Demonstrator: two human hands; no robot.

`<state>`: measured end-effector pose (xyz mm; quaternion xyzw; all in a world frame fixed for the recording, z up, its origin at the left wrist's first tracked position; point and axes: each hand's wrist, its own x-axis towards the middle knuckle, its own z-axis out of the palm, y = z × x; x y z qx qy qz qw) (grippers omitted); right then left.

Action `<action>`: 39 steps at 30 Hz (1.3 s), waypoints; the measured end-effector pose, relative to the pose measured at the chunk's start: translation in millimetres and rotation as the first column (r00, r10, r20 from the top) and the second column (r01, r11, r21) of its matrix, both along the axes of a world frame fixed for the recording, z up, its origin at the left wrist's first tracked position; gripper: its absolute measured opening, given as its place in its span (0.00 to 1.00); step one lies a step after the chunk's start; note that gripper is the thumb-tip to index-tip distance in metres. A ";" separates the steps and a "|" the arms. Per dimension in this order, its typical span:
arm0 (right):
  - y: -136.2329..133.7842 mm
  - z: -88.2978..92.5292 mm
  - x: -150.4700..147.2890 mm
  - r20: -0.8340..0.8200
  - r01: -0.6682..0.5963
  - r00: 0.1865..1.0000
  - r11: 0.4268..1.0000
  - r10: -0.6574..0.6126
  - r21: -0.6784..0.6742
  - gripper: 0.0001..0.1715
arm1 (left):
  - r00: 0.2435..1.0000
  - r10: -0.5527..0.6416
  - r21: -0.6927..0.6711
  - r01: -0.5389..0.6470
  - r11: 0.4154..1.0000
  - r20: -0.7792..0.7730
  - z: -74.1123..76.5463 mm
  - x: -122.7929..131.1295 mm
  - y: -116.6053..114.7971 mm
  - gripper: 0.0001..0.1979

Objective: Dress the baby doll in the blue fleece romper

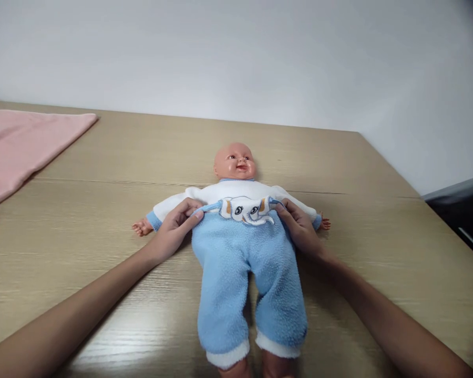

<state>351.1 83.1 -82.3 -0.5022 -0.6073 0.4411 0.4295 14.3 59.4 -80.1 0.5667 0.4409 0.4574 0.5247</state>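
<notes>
A baby doll (pixel 236 161) lies on its back, head away from me and arms spread to the sides. It wears a white top (pixel 244 189) with blue cuffs and blue fleece trousers (pixel 246 247) with white hems. An elephant face patch (pixel 247 211) decorates the front at the waist. My left hand (pixel 179 226) pinches the blue edge of the trousers' waistband at the left side. At the right side, my right hand (pixel 299 224) grips the same waistband. Between both hands the waistband is drawn out across the doll's belly. The doll's feet are cut off by the frame.
A wooden table (pixel 102 252) with a seam across it bears the doll. On the far left lies a pink cloth (pixel 27 142). A pale wall (pixel 220 58) rises behind the table, and a dark object (pixel 461 210) stands beyond its right edge.
</notes>
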 end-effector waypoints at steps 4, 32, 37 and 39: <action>2.0 -2.8 1.8 -0.096 0.101 0.990 0.995 -0.103 -0.026 0.25 | 0.996 0.089 0.016 -0.089 0.996 0.001 -6.4 -1.3 -1.0 0.22; 105.8 92.7 -180.2 0.794 -0.934 0.172 0.354 0.583 -0.057 0.18 | 0.956 0.262 0.407 -0.292 0.865 0.129 -19.9 5.5 -4.7 0.11; 107.7 91.1 -206.1 0.856 -0.934 0.094 0.342 0.508 -0.100 0.13 | 0.951 0.290 0.492 -0.304 0.816 0.106 -20.0 6.8 -5.7 0.08; 105.8 93.2 -203.3 0.879 -0.931 0.173 0.366 0.444 -0.002 0.15 | 0.964 0.241 0.568 -0.260 0.781 0.110 -18.5 6.9 -6.9 0.06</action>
